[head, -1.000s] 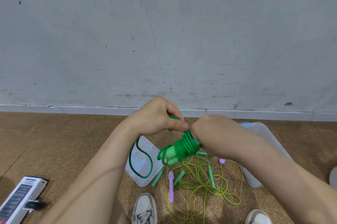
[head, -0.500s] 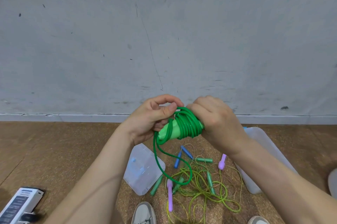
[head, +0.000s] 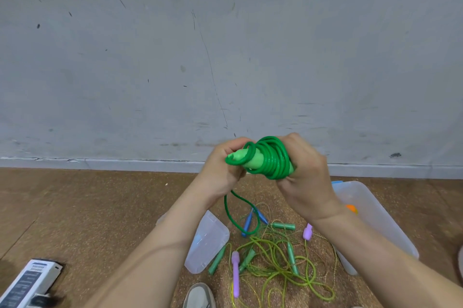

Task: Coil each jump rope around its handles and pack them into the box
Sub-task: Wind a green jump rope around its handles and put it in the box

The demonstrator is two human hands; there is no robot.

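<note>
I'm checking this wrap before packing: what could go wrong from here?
1. The hanging slack of the green rope drops toward the blue handles and could snag in the floor tangle.
2. The end loop sits near the handle tip and might slip off if the left hand eases its grip.

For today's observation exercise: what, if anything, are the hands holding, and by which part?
Both hold the green jump rope: the right hand grips its coiled end, the left hand the bare handle tips; loose cord hangs below.
</note>
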